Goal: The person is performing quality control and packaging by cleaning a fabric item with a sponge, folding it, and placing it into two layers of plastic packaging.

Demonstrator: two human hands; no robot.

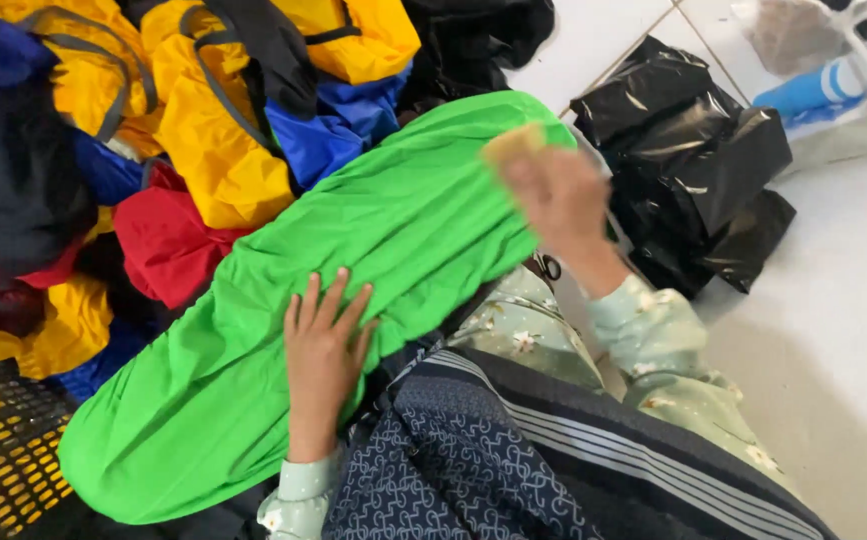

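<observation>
- Left hand (pixel 321 365): flat, fingers spread, palm pressing the green fabric bundle (pixel 333 290) that lies across the lap
- Right hand (pixel 561 200): motion-blurred at the bundle's far end, holding a small tan pad (pixel 513 142) against the cloth; exact grip cannot be told
- Beyond the left hand: heap of yellow, blue and red garments (pixel 203 120); beyond the right, black plastic bags (pixel 693 160) on the floor
- Judgement: keep the left palm firm so the cloth stays taut under the pad
</observation>
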